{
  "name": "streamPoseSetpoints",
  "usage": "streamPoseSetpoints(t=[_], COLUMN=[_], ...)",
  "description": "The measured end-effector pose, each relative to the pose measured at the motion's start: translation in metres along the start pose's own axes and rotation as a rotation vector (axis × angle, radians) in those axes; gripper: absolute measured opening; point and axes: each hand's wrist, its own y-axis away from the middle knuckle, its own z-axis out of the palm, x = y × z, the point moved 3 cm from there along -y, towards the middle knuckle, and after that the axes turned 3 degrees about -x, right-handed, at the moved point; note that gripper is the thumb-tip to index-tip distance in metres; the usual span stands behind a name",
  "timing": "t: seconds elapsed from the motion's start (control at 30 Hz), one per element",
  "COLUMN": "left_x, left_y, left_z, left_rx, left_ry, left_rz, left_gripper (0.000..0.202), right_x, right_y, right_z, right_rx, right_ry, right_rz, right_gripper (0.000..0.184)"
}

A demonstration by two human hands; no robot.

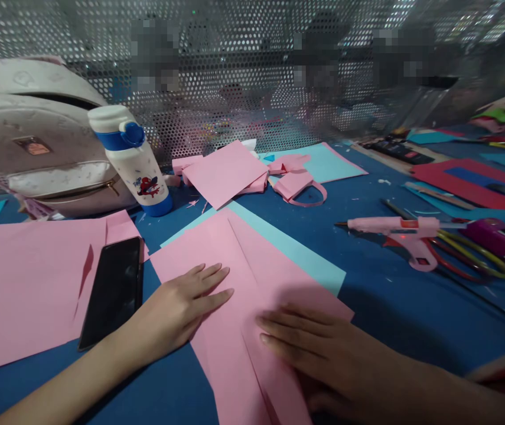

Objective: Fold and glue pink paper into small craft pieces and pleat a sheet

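Note:
Pink paper (230, 271) with overlapping folded flaps lies in front of me, partly over a light blue sheet (296, 242). My left hand (194, 298) rests flat on its left part, fingers stretched out. On the right flap lies my right hand (309, 339), its fingers extended and side by side, pressing the paper; its thumb is in shadow. Neither hand grasps anything. A seam between the flaps runs between the two hands. Close to my left wrist lies a black phone (113, 289), partly on another pink sheet (26, 277).
A pink glue gun (394, 227) with a cable and scissors (473, 254) lie at right. At back stand a white bottle (130, 159) and a pale backpack (52, 136). Pink paper pieces (230, 171) lie before a perforated metal screen (243, 65). Red card (465, 183) lies far right.

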Motion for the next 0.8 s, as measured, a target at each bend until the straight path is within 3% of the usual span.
streamPoseSetpoints(t=[0.13, 0.3, 0.47, 0.6, 0.8], left_x=[0.002, 0.008, 0.01, 0.01, 0.007], left_y=[0.001, 0.001, 0.0, 0.001, 0.001], left_z=[0.0, 0.001, 0.005, 0.007, 0.008], left_rx=[-0.023, -0.033, -0.03, -0.043, -0.057], left_ry=[-0.059, -0.12, -0.13, -0.116, -0.121], left_rz=[0.006, -0.03, -0.153, -0.161, -0.159], left_gripper=[0.042, 0.049, 0.048, 0.047, 0.05], right_x=[-0.014, -0.015, -0.008, -0.012, -0.018], right_y=[0.001, 0.004, -0.001, 0.001, 0.01], right_z=[0.0, -0.002, -0.013, -0.008, -0.001], right_rx=[0.097, 0.228, 0.343, 0.431, 0.44], right_ry=[-0.074, 0.111, 0.208, 0.265, 0.249], right_rz=[-0.006, 0.071, 0.076, 0.064, 0.084], right_gripper=[0.065, 0.045, 0.037, 0.029, 0.028])
